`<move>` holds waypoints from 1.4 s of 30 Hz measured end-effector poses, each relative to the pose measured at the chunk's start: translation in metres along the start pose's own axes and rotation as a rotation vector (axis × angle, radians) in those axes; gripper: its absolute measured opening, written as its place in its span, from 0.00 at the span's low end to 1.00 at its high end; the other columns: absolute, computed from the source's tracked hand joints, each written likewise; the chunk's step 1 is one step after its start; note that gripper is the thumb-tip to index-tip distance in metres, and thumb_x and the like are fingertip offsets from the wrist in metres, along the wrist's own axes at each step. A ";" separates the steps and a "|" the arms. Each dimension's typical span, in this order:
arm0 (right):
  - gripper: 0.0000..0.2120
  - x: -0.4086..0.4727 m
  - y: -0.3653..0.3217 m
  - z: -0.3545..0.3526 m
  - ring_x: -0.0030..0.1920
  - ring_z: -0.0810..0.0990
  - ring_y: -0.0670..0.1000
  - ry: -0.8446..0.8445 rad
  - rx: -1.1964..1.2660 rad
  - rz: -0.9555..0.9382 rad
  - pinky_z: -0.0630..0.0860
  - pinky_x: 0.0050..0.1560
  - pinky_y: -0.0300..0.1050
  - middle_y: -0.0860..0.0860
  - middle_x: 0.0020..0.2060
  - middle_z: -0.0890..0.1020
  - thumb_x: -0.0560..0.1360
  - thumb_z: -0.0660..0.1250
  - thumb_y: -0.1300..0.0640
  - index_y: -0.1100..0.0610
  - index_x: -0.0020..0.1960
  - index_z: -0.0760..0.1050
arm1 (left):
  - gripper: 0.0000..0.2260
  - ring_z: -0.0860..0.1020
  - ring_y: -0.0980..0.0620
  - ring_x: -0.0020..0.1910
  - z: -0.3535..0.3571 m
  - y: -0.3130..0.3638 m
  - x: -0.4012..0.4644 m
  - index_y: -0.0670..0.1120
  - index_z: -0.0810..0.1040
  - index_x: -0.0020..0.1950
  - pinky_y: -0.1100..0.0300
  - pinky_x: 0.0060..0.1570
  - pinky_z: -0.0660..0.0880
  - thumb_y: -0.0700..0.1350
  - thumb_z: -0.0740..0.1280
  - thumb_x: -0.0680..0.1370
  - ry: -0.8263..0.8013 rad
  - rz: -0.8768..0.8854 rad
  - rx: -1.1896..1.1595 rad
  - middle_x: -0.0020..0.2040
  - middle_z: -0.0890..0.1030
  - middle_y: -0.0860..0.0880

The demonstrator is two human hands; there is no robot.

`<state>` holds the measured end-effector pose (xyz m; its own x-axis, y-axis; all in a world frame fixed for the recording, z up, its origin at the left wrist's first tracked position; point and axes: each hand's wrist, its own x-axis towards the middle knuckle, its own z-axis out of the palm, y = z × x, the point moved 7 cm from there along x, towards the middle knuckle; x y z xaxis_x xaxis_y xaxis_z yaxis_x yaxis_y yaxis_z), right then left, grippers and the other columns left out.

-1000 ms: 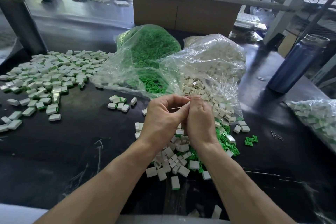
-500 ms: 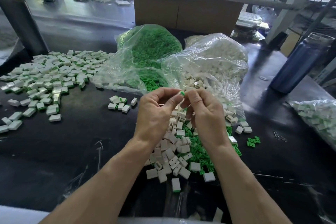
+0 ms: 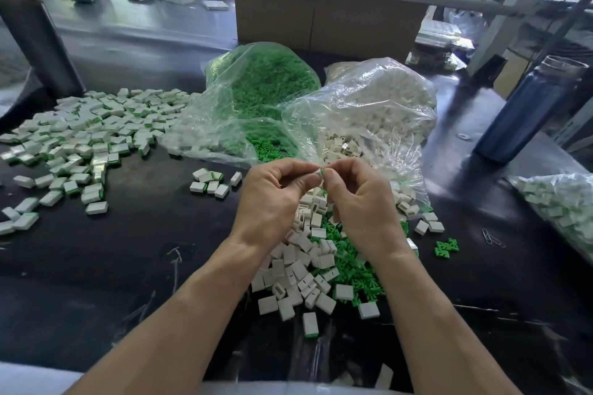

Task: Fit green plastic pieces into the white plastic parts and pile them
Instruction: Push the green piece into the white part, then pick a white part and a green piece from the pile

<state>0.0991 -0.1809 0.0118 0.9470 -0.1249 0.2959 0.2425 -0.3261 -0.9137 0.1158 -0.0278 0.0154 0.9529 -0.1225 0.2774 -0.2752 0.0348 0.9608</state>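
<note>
1. Both hands have come up higher since a second ago, above the loose pile (image 3: 308,269).
2. Left hand (image 3: 276,199) pinches a white part (image 3: 317,172).
3. Right hand (image 3: 359,199) pinches a green piece (image 3: 322,172) against it.

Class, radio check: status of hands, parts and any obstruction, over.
Left hand pinching white part; right hand pinching green piece at it. Finished pile far left. Nothing obstructing.
</note>
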 end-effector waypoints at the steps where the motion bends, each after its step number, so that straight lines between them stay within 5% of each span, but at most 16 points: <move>1: 0.03 0.000 0.001 0.000 0.33 0.78 0.43 -0.003 0.005 0.005 0.75 0.34 0.36 0.47 0.37 0.81 0.84 0.69 0.55 0.51 0.51 0.79 | 0.06 0.84 0.62 0.42 0.000 0.000 0.000 0.47 0.87 0.50 0.69 0.45 0.79 0.37 0.74 0.78 -0.001 -0.003 0.009 0.42 0.87 0.56; 4: 0.03 0.000 0.005 -0.001 0.37 0.81 0.42 0.003 0.000 0.024 0.76 0.37 0.35 0.46 0.39 0.83 0.83 0.69 0.54 0.49 0.51 0.80 | 0.05 0.82 0.64 0.40 0.000 -0.004 0.001 0.47 0.86 0.51 0.70 0.43 0.78 0.38 0.74 0.79 -0.007 -0.040 0.058 0.40 0.86 0.58; 9: 0.03 -0.001 0.012 -0.009 0.46 0.85 0.47 0.084 -0.009 0.072 0.85 0.47 0.47 0.47 0.45 0.85 0.84 0.69 0.54 0.50 0.55 0.82 | 0.04 0.83 0.65 0.46 -0.024 -0.012 0.006 0.53 0.84 0.53 0.70 0.46 0.79 0.44 0.73 0.80 0.085 -0.103 0.312 0.45 0.85 0.57; 14: 0.03 -0.002 0.012 -0.012 0.43 0.83 0.44 0.020 -0.218 0.059 0.82 0.45 0.39 0.45 0.41 0.84 0.83 0.70 0.52 0.47 0.51 0.82 | 0.04 0.81 0.64 0.36 -0.060 -0.019 0.016 0.56 0.85 0.50 0.71 0.32 0.73 0.46 0.71 0.81 0.197 -0.194 0.651 0.40 0.83 0.59; 20: 0.06 -0.002 0.009 -0.023 0.41 0.81 0.45 0.016 -0.343 0.095 0.83 0.48 0.52 0.44 0.38 0.83 0.83 0.70 0.51 0.48 0.47 0.82 | 0.07 0.84 0.47 0.49 -0.092 -0.022 0.023 0.54 0.87 0.53 0.47 0.52 0.82 0.44 0.71 0.80 0.304 -0.254 0.859 0.48 0.87 0.53; 26: 0.03 -0.003 0.006 -0.029 0.44 0.80 0.42 0.004 -0.370 0.133 0.81 0.50 0.44 0.42 0.42 0.82 0.82 0.71 0.51 0.46 0.50 0.83 | 0.09 0.82 0.40 0.54 -0.108 -0.026 0.030 0.50 0.87 0.52 0.44 0.56 0.80 0.38 0.71 0.78 0.351 -0.279 0.990 0.53 0.85 0.44; 31: 0.03 -0.003 0.008 -0.032 0.44 0.80 0.41 -0.022 -0.390 0.164 0.78 0.47 0.39 0.40 0.44 0.81 0.81 0.72 0.49 0.44 0.48 0.83 | 0.03 0.81 0.41 0.52 -0.096 -0.017 0.026 0.51 0.87 0.48 0.47 0.52 0.80 0.45 0.73 0.78 0.357 -0.202 1.088 0.52 0.84 0.46; 35: 0.01 -0.002 0.013 -0.033 0.49 0.82 0.43 -0.081 -0.452 0.227 0.83 0.57 0.50 0.42 0.51 0.84 0.80 0.74 0.48 0.44 0.50 0.85 | 0.07 0.83 0.55 0.40 -0.073 -0.026 0.021 0.52 0.84 0.43 0.54 0.46 0.81 0.51 0.72 0.80 0.189 -0.233 0.827 0.38 0.84 0.56; 39: 0.05 -0.002 0.014 -0.030 0.53 0.82 0.44 -0.110 -0.513 0.257 0.82 0.61 0.52 0.42 0.53 0.84 0.80 0.73 0.49 0.43 0.56 0.85 | 0.06 0.80 0.67 0.37 -0.041 -0.025 0.015 0.56 0.84 0.45 0.68 0.39 0.73 0.55 0.73 0.79 -0.023 -0.197 0.667 0.37 0.83 0.60; 42: 0.09 -0.001 0.014 -0.029 0.56 0.81 0.47 -0.098 -0.580 0.248 0.80 0.64 0.54 0.44 0.57 0.84 0.81 0.72 0.49 0.44 0.61 0.84 | 0.08 0.80 0.66 0.39 -0.035 -0.025 0.011 0.57 0.84 0.46 0.67 0.39 0.74 0.59 0.76 0.75 -0.104 -0.210 0.658 0.40 0.84 0.60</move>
<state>0.0950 -0.2123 0.0068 0.9818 -0.1850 0.0430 -0.1143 -0.7563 -0.6441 0.1380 0.0047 -0.0057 0.9863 -0.1564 0.0523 -0.1375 -0.6044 0.7847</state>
